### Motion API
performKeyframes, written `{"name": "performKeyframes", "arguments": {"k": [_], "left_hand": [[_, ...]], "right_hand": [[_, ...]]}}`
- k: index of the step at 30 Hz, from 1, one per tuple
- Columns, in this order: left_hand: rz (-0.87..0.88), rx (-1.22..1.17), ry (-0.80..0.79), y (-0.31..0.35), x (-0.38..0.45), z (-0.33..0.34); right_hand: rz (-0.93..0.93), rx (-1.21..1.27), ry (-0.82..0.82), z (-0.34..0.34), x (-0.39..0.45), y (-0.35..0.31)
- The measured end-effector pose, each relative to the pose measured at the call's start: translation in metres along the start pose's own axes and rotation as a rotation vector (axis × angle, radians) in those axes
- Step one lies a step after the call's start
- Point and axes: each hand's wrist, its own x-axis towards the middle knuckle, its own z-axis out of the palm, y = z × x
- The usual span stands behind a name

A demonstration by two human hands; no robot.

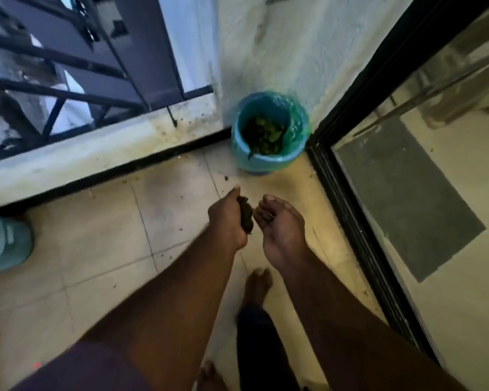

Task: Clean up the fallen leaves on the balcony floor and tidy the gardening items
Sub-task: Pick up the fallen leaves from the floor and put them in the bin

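A blue bin [254,162] lined with a green bag stands in the balcony corner, with green leaves [263,135] inside. My left hand [227,218] grips a dark clump of leaves [245,217] a short way in front of the bin. Beside it, my right hand [283,227] is cupped palm up, with a few dark leaf bits [264,216] lying by its fingertips. Both hands hover above the tiled floor [110,249], close together and almost touching.
A low ledge [96,153] with a dark metal railing [68,94] runs along the left. A black sliding-door frame [350,207] borders the right, with a grey mat [407,198] behind the glass. A teal container [3,244] sits at the left edge. Soil specks dot the floor. My bare feet [256,286] are below.
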Motion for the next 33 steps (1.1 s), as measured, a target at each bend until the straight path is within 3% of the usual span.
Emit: {"name": "performKeyframes", "arguments": {"k": [7,12,18,21,25,27,30,33], "left_hand": [[0.005,-0.045,-0.046,0.117,0.105,0.122],[-0.188,0.038,-0.265,0.141,0.141,0.17],[-0.128,0.187,-0.19,0.145,0.151,0.176],[-0.063,0.43,-0.135,0.134,0.155,0.168],[-0.06,0.968,-0.241,0.104,0.118,0.155],[-0.081,1.261,-0.335,0.076,0.094,0.144],[-0.133,1.533,-0.489,0.02,0.065,0.116],[-0.25,1.728,-0.621,-0.041,0.026,0.089]], "right_hand": [[-0.081,0.133,0.065,0.061,0.157,-0.079],[0.108,0.063,-0.076,0.081,0.223,-0.117],[0.19,0.054,-0.056,0.08,0.245,-0.126],[0.124,0.025,0.084,0.065,0.231,-0.123],[-0.013,-0.148,0.236,0.02,0.182,-0.091],[-0.114,-0.381,0.325,-0.015,0.148,-0.059],[-0.049,-0.702,0.515,-0.069,0.086,-0.003],[0.09,-0.561,0.727,-0.115,0.013,0.043]]}}
